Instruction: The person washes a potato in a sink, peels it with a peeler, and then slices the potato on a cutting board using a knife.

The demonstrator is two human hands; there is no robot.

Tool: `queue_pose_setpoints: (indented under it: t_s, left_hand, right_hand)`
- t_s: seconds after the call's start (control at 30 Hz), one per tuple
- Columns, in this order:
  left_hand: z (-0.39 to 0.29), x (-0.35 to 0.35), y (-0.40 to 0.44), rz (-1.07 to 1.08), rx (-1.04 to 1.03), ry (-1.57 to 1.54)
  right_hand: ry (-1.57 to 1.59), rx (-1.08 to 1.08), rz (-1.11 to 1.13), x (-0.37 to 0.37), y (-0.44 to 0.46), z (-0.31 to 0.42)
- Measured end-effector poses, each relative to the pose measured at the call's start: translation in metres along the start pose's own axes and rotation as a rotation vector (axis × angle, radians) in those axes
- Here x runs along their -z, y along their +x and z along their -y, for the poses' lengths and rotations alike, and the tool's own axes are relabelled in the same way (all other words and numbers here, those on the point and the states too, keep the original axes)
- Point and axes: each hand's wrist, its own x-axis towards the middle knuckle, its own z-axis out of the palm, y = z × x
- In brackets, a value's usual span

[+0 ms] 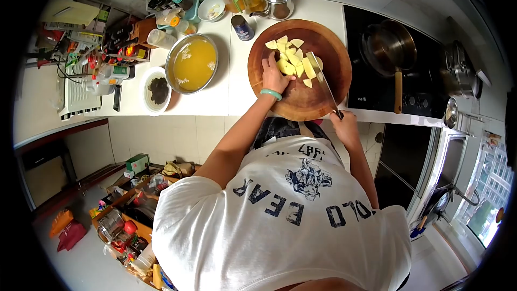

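Observation:
On a round wooden chopping board (260,99) lie several cut pieces of pale yellow potato (291,55). My left hand (275,79), with a green bangle at its wrist, curls around the near left side of the pieces, its thumb and fingers on either side of a potato chunk. A kitchen knife (324,82) is gripped by its dark handle in my right hand (344,125) at the board's near right edge. The blade slants up and left across the board, just right of a larger potato piece.
Left of the board stand a dark can (242,27), a metal bowl of yellow liquid (194,64) and a white bowl with dark contents (158,91). A teapot (279,0) is behind. The cooktop (371,92) at right bears a pan (396,48), its handle pointing towards me.

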Motion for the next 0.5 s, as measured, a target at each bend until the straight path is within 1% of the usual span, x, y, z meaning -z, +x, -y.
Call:
queue_pose_setpoints:
  t_s: [0.1,0.2,0.27,0.33,0.37,0.4,0.43,0.47,0.5]
  left_hand:
    - [-0.008,-0.007,0.016,0.051,0.055,0.021]
    - [-0.011,-0.003,0.024,0.107,0.003,0.023]
    - [-0.018,0.006,0.021,0.145,0.020,0.048]
    - [-0.037,0.020,0.014,0.043,-0.178,0.199]
    - [-0.050,0.025,0.015,-0.012,-0.367,0.268]
    - [-0.059,0.026,0.019,0.131,-0.448,0.263]
    - [-0.072,0.026,0.027,0.325,-0.487,0.208]
    - [-0.056,-0.002,0.030,0.293,-0.619,0.212]
    - [-0.067,-0.002,0.032,0.271,-0.720,0.226]
  right_hand:
    - [0.019,-0.007,-0.049,0.007,-0.004,0.002]
    - [0.026,-0.025,-0.117,0.006,-0.004,-0.013]
    - [0.037,-0.008,-0.142,0.007,-0.003,-0.024]
    - [0.061,-0.029,-0.153,0.010,-0.005,-0.031]
    - [0.083,-0.044,-0.152,0.010,-0.005,-0.033]
    - [0.086,-0.025,-0.133,0.010,-0.003,-0.040]
    - [0.082,-0.029,-0.145,0.010,-0.002,-0.050]
    - [0.081,-0.022,-0.148,0.008,0.002,-0.057]
    - [0.159,-0.053,-0.131,0.009,0.002,-0.059]
